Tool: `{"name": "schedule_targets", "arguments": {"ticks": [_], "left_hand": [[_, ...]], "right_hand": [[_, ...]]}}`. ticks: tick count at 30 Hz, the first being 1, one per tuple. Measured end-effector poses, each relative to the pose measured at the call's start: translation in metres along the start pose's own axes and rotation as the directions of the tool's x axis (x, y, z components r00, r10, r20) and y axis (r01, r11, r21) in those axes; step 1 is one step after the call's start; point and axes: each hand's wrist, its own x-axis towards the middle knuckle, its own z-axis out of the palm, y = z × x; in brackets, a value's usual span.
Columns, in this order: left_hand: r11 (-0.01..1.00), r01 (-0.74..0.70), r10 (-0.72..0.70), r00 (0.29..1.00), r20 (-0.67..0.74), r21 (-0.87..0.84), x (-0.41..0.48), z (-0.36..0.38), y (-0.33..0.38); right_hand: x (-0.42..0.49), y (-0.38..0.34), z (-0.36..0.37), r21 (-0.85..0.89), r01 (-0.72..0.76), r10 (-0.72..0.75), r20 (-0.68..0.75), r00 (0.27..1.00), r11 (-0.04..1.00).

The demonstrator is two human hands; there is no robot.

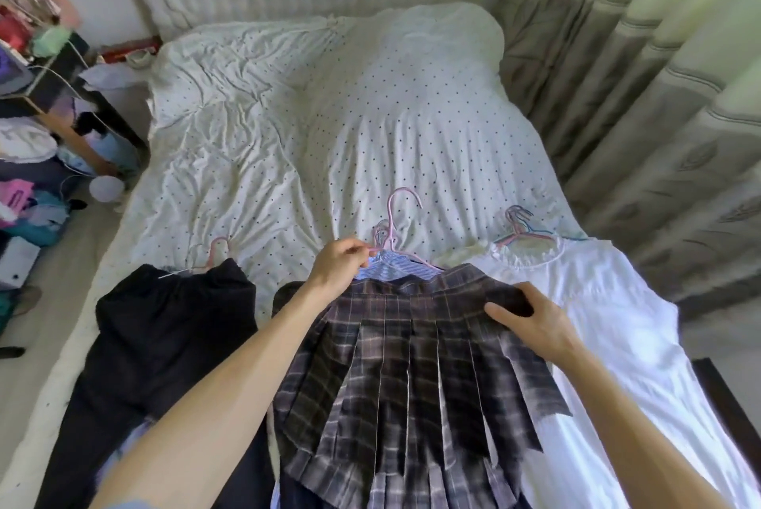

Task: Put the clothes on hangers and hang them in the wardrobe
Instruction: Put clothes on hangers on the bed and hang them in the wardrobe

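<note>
Plaid pleated skirt in dark purple-grey cloth (pixel 412 364) lies in the middle of my view, spread flat on the white polka-dot bed sheet (pixel 329 117) with its waistband toward the headboard. The left hand (pixel 339 267) pinches a thin pink wire hanger (pixel 395 220) just below the hook, fingers closed round the wire. A blue-striped garment (pixel 391 267) shows beneath that hanger, just above the skirt's waistband. The right hand (pixel 531 321) grips the right end of the waistband, thumb and fingers curled round a bunch of the cloth.

To the left I see a black garment (pixel 164 323) on another pink hanger (pixel 216 251). To the right a white blouse (pixel 597 323) lies beside the skirt, with a small bunch of pastel hangers (pixel 521 228) at its collar. Grey patterned curtains (pixel 659 96) hang along the bed's right side, and a cluttered shelf (pixel 41 76) stands at far left.
</note>
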Motion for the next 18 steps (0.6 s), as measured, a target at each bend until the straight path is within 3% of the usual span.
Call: {"name": "schedule_targets", "arguments": {"ticks": [7, 13, 16, 18], "left_hand": [[1.000, 0.023, -0.025, 0.973, 0.230, 0.012, -0.002, 0.005, -0.007], [0.999, -0.038, 0.027, 0.953, 0.301, 0.031, -0.005, 0.001, 0.017], [0.999, -0.044, 0.044, 0.950, 0.309, -0.009, -0.009, 0.000, 0.034], [0.998, -0.049, 0.055, 0.952, 0.300, -0.029, -0.015, -0.002, 0.043]], "right_hand": [[0.000, 0.016, 0.031, 0.026, -0.191, 0.191, 0.012, 0.982, 0.981], [-0.011, -0.038, 0.029, -0.288, 0.164, -0.194, -0.080, 0.978, 0.943], [-0.005, -0.065, 0.032, -0.288, 0.271, -0.294, -0.039, 0.955, 0.919], [-0.001, -0.070, 0.034, -0.334, 0.267, -0.291, -0.023, 0.956, 0.904]]}}
